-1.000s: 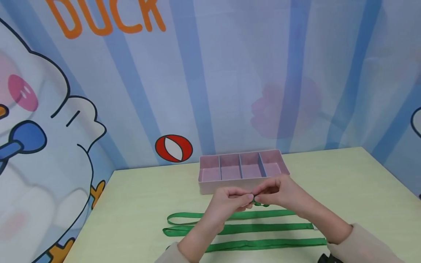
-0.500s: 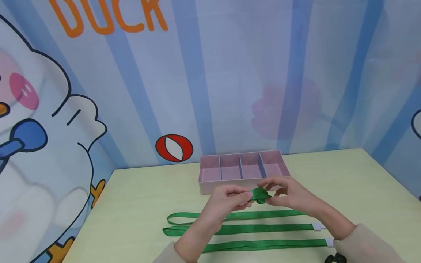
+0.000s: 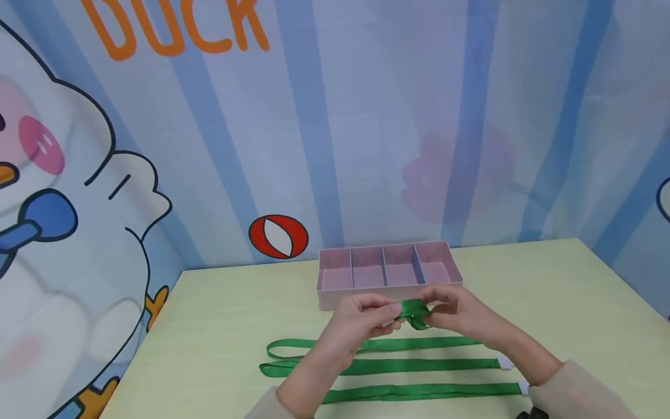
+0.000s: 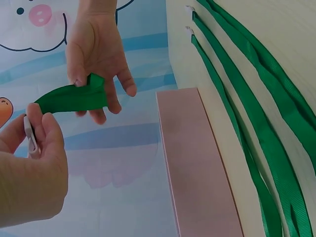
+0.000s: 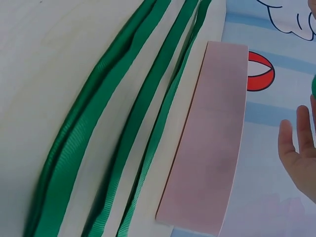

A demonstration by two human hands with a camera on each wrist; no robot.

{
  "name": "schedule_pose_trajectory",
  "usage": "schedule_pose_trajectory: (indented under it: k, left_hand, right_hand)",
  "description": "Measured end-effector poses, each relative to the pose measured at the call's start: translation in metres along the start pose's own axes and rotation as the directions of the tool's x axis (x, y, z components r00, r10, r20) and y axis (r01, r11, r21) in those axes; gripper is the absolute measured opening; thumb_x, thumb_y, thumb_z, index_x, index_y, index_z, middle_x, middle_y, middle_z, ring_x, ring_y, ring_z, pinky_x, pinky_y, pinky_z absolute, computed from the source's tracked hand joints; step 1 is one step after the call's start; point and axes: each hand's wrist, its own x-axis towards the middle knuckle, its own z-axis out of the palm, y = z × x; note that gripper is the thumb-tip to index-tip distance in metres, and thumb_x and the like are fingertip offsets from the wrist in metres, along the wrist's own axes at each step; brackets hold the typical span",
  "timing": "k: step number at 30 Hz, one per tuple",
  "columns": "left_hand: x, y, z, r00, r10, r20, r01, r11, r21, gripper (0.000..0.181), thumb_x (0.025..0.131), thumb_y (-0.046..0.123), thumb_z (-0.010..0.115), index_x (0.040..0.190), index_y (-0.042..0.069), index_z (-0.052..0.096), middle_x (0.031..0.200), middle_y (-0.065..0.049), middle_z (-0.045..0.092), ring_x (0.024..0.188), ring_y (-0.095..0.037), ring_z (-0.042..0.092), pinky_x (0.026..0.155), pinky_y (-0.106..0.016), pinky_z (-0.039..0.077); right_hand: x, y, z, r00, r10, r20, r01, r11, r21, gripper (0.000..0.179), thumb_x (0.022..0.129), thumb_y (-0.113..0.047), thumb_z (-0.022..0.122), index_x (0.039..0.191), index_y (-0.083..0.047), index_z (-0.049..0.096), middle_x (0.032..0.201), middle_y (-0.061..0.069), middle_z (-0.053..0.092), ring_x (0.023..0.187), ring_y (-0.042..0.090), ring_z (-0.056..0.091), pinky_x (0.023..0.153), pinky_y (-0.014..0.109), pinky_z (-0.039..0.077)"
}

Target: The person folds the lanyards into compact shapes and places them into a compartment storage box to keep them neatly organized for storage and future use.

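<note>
Both hands hold a short, folded length of green lanyard (image 3: 413, 308) above the table, in front of the pink box. My left hand (image 3: 350, 331) pinches its left end, and a white clip (image 4: 31, 138) shows between those fingers in the left wrist view. At the other end, my right hand (image 3: 458, 314) holds the ribbon between thumb and fingers, the other fingers spread. Three more green lanyards lie side by side below the hands: a far one (image 3: 419, 342), a middle one (image 3: 424, 365) and a near one (image 3: 429, 391). My forearms cover parts of them.
A pink box (image 3: 345, 299) with several compartments stands at the back of the pale table (image 3: 235, 314), against a printed cloth backdrop (image 3: 366, 116). A small black object (image 3: 535, 413) shows at the bottom edge, beside the right sleeve (image 3: 576, 390).
A second ago the fingertips met and mostly hid the lanyard. The right hand has since drawn a little to the right, and a folded green length now shows between the hands.
</note>
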Motion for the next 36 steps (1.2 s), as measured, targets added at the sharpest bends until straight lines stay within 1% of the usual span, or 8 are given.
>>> schedule_pose_trajectory:
  k: [6,10,14,23,28,32,34,36]
  left_hand:
    - [-0.001,-0.003,-0.002,1.0,0.004,0.016,-0.004,1.0,-0.022,0.025,0.09,0.01,0.062,0.105,-0.009,0.064,0.081,-0.001,0.065,0.074,-0.008,0.064,0.082,-0.031,0.053]
    - [-0.001,-0.004,-0.002,1.0,-0.002,0.013,0.003,0.999,-0.032,0.024,0.09,0.011,0.062,0.104,-0.009,0.064,0.081,-0.001,0.065,0.074,-0.009,0.065,0.082,-0.031,0.053]
    - [0.0,-0.007,0.002,1.0,-0.017,-0.004,0.017,0.999,-0.029,0.025,0.09,0.011,0.062,0.105,-0.009,0.064,0.079,-0.001,0.065,0.071,-0.008,0.064,0.079,-0.029,0.054]
    - [0.005,-0.016,0.01,0.998,-0.056,-0.041,0.054,0.997,-0.06,0.025,0.088,0.012,0.064,0.104,-0.008,0.066,0.081,-0.005,0.066,0.068,-0.007,0.065,0.075,-0.027,0.055]
    - [0.007,-0.018,0.018,0.998,-0.049,-0.044,0.045,0.996,-0.081,0.023,0.088,0.01,0.065,0.102,-0.008,0.066,0.081,-0.005,0.066,0.069,-0.009,0.065,0.076,-0.029,0.055]
    - [0.007,-0.019,0.019,0.996,-0.057,-0.07,0.052,0.996,-0.068,0.022,0.087,0.011,0.065,0.1,-0.007,0.067,0.08,-0.005,0.066,0.069,-0.01,0.065,0.076,-0.029,0.055]
    - [0.008,-0.019,0.017,0.995,-0.05,-0.089,0.045,0.998,-0.054,0.022,0.087,0.011,0.066,0.1,-0.006,0.067,0.08,-0.005,0.067,0.07,-0.009,0.065,0.075,-0.029,0.055]
    - [0.007,-0.018,0.015,0.994,-0.039,-0.099,0.035,0.998,-0.042,0.022,0.087,0.012,0.066,0.101,-0.006,0.067,0.079,-0.004,0.067,0.07,-0.009,0.065,0.075,-0.028,0.055]
  right_hand:
    - [-0.007,0.0,-0.002,0.998,-0.037,-0.059,0.043,0.993,0.106,0.019,0.092,0.0,0.054,0.106,-0.011,0.06,0.099,-0.003,0.061,0.09,0.015,0.063,0.074,0.032,0.054]
    - [-0.009,-0.004,-0.003,0.995,-0.032,-0.098,0.039,0.997,0.068,0.022,0.092,0.001,0.053,0.112,-0.005,0.061,0.101,-0.003,0.062,0.087,0.013,0.063,0.073,0.032,0.055]
    - [-0.009,-0.009,0.001,0.977,-0.01,-0.213,0.011,1.0,0.002,0.017,0.093,0.001,0.05,0.107,0.003,0.059,0.096,-0.003,0.062,0.083,0.014,0.065,0.07,0.031,0.055]
    - [-0.002,-0.013,0.014,0.885,-0.056,-0.462,-0.004,0.992,-0.128,0.018,0.093,0.004,0.046,0.107,0.007,0.058,0.096,0.003,0.061,0.083,0.007,0.06,0.069,0.024,0.054]
    - [0.002,-0.011,0.021,0.796,-0.087,-0.6,-0.007,0.988,-0.152,0.014,0.094,0.0,0.05,0.1,0.006,0.06,0.1,0.002,0.059,0.087,0.003,0.058,0.064,0.023,0.054]
    - [0.004,-0.013,0.019,0.709,-0.063,-0.703,0.014,0.997,-0.076,0.006,0.09,-0.001,0.058,0.089,0.001,0.064,0.087,-0.003,0.061,0.079,0.004,0.058,0.06,0.019,0.052]
    - [0.003,-0.014,0.016,0.698,-0.048,-0.714,0.03,0.999,-0.039,0.005,0.088,-0.002,0.061,0.084,-0.003,0.064,0.079,-0.004,0.06,0.073,0.006,0.057,0.058,0.019,0.051]
    - [0.001,-0.015,0.014,0.724,-0.049,-0.688,0.038,0.999,-0.03,0.007,0.088,-0.002,0.062,0.083,-0.006,0.064,0.076,-0.006,0.059,0.072,0.007,0.056,0.058,0.019,0.051]
